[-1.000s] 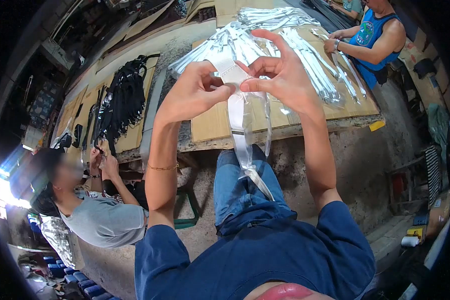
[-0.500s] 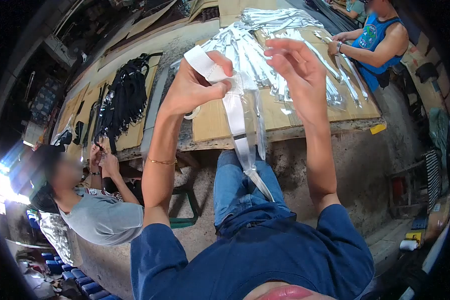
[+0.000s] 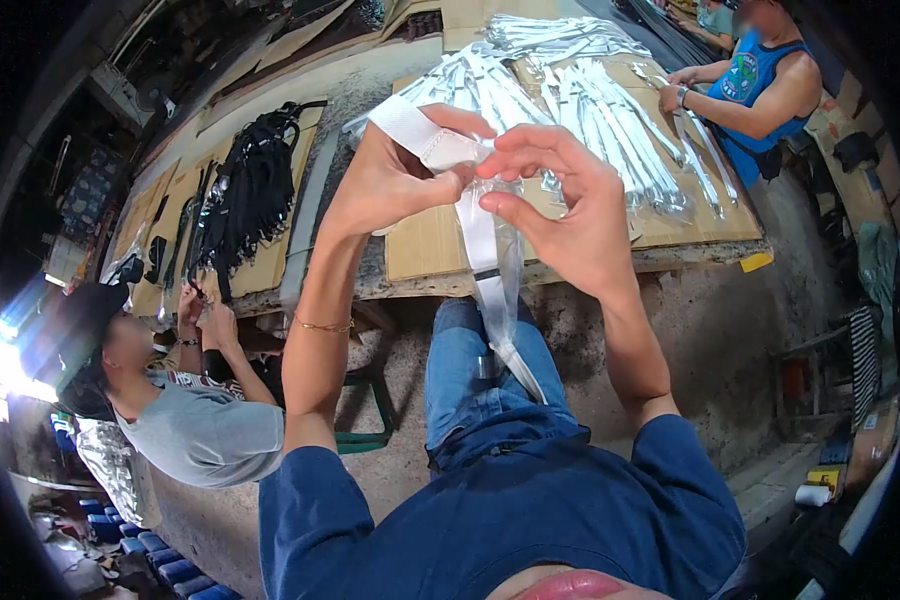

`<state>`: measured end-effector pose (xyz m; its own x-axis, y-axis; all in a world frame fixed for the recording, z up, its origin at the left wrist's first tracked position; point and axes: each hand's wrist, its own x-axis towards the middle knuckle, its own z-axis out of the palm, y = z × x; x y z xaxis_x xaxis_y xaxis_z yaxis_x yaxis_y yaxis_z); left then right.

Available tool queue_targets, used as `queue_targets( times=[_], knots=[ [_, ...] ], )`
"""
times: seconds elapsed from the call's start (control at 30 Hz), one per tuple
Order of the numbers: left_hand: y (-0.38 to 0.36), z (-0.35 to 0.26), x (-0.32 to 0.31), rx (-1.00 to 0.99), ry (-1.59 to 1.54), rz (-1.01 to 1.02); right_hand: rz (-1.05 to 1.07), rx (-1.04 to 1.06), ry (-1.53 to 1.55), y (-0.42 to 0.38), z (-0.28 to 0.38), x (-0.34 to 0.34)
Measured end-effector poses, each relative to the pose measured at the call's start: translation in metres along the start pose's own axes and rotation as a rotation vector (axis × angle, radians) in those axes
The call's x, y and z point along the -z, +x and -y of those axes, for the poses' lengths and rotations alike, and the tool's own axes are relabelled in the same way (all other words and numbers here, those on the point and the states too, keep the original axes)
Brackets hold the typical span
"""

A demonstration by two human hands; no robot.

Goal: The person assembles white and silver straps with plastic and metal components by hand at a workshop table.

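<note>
From my remote seat I see a person in grey (image 3: pixel 205 430) at far left; next, black straps (image 3: pixel 255 190) heaped on the worktop (image 3: pixel 342 110); my left hand (image 3: pixel 385 190) has its grip closed on a white strap (image 3: pixel 480 245), which hangs toward the lap in clear plastic; my right hand (image 3: pixel 575 215) curls beside it, whether pinching I cannot tell; silvery strips (image 3: pixel 620 140) lie beyond; a person in blue (image 3: pixel 760 95) works at far right.
</note>
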<state>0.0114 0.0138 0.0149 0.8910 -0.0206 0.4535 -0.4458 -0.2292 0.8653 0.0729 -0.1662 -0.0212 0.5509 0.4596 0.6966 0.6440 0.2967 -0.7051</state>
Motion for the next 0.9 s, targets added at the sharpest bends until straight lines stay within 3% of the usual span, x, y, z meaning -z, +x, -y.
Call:
queue_targets(
  times=[0.23, 0.33, 0.4, 0.57, 0.63, 0.9],
  knots=[
    [0.0, 0.014, 0.014, -0.101, 0.132, 0.035, -0.065, 0.091, 0.106, -0.009, -0.008, -0.01],
    [-0.001, 0.014, 0.015, -0.117, 0.131, 0.054, -0.024, 0.044, 0.233, -0.008, -0.007, -0.008],
    [-0.001, 0.013, 0.015, -0.117, 0.108, 0.05, -0.038, -0.1, 0.394, -0.002, -0.003, -0.001],
    [0.0, 0.015, 0.015, -0.118, 0.144, 0.049, 0.156, 0.062, 0.132, 0.015, -0.006, 0.022],
    [0.002, 0.015, 0.015, -0.127, 0.136, 0.045, 0.362, 0.061, 0.035, 0.021, 0.004, 0.027],
    [0.004, 0.013, 0.01, -0.099, 0.188, 0.029, 0.3, 0.164, -0.275, 0.025, 0.007, 0.016]
  ],
)
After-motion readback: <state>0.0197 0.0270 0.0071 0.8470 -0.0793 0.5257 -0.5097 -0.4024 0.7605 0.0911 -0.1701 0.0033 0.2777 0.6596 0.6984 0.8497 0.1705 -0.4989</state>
